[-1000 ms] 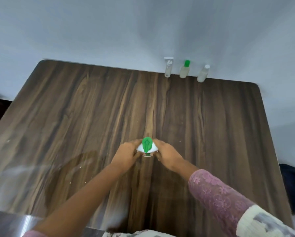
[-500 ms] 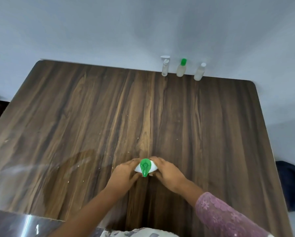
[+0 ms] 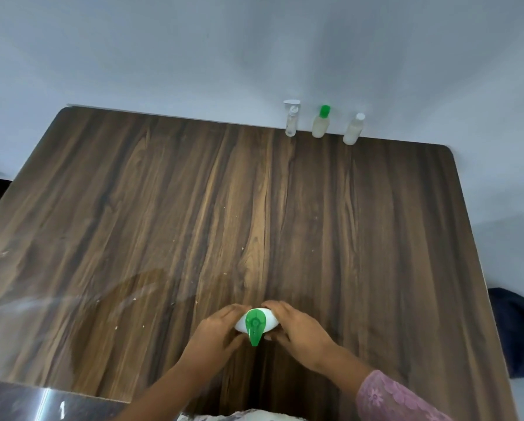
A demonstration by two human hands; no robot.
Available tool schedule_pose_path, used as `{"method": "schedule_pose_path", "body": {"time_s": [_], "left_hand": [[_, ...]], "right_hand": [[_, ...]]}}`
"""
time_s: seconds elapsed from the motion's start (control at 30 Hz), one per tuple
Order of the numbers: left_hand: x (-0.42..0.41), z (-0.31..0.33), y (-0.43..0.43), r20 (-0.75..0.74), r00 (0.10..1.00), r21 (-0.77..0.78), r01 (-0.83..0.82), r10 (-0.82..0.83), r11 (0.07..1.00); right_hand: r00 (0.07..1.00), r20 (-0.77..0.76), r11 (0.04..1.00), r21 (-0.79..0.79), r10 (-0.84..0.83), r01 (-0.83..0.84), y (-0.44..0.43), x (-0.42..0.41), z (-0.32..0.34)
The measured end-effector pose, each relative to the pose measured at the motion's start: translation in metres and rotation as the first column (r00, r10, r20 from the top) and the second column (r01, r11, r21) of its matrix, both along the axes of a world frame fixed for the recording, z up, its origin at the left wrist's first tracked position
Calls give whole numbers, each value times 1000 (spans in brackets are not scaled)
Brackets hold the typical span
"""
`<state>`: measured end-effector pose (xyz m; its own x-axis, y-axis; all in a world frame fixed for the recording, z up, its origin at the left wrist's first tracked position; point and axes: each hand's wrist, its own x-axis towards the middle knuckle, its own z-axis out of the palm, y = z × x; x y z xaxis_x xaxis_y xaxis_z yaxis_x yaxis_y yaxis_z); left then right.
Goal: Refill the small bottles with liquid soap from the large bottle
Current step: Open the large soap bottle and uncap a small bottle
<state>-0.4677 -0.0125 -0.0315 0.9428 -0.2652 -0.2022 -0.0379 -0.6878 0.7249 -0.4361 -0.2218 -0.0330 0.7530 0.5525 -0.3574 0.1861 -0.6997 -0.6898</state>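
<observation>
- Right now, a large white plastic bottle with a green pump top (image 3: 256,325) is standing upright near the front edge of the dark wood-grain table (image 3: 193,208).
- The left hand (image 3: 216,335) is curling its fingers round the bottle's left side, and the right hand (image 3: 300,329) is clasping its right side.
- At the far edge, against the wall, a clear small bottle with a white pump (image 3: 291,123), a cloudy small bottle with a green cap (image 3: 321,124) and a cloudy small bottle with a white cap (image 3: 353,132) are standing in a row, well apart from the hands.
</observation>
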Motion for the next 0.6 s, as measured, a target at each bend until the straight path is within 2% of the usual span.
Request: {"method": "schedule_pose_path", "body": {"time_s": [0.07,0.17,0.23,0.3,0.43,0.6], "left_hand": [[1,2,1,-16,1000,22,22,-22,1000],[9,-2,15,-125,976,54,187,-179,981],[20,-5,28,-213,934,89,310,-286,947],[35,-6,39,-234,914,123,367,-332,922],[88,-8,47,-169,953,160,280,-253,947],[179,4,23,-100,993,36,69,-65,997]], "right_hand": [[999,-26,998,-58,35,-36,-4,2,-2],[995,-91,992,-108,50,-60,-15,14,0],[994,-109,992,-121,20,-33,-24,27,0],[994,-105,995,-101,-37,27,-31,43,-1],[984,-17,983,-25,-180,179,-39,92,-2],[916,57,916,92,-397,391,-38,173,-4]]}}
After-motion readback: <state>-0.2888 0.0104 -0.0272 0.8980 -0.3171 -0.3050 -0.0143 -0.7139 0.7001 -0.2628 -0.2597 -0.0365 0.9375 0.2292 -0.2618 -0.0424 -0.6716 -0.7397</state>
